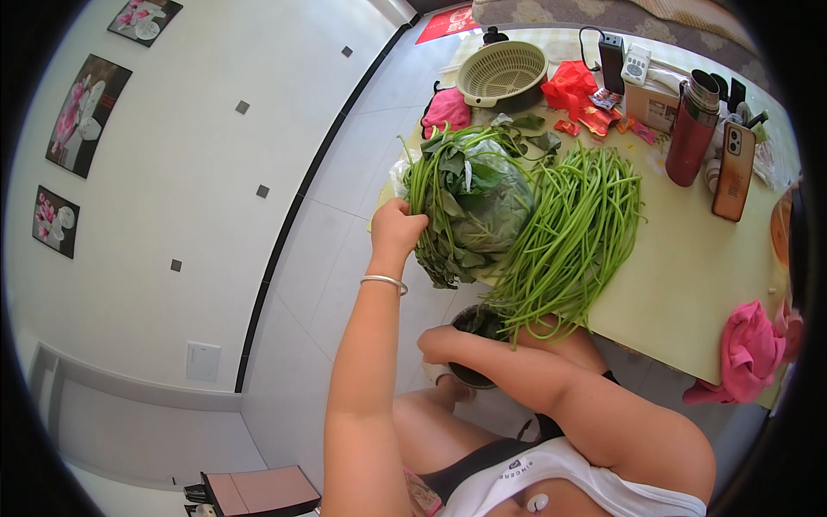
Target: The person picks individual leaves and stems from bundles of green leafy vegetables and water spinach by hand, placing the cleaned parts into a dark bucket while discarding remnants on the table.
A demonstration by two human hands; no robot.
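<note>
My left hand [399,231] is closed at the left side of a heap of leafy greens [439,202], its fingers around the stems at the table's edge. A clear plastic bag [500,194] with more leaves inside sits within that heap. To its right lies a large bundle of long green stems [581,228], some hanging over the near edge. My right hand [441,343] is down at the rim of a dark bin [474,376] below the table. Dark green leaves [484,322] lie in the bin. The fingers of my right hand are hidden.
On the pale table [689,284] stand a plastic colander [502,73], red bags [570,89], a dark red flask [692,129] and a phone [734,172]. Pink cloth [748,353] hangs at the right corner. A white wall [215,172] rises beyond the floor at left.
</note>
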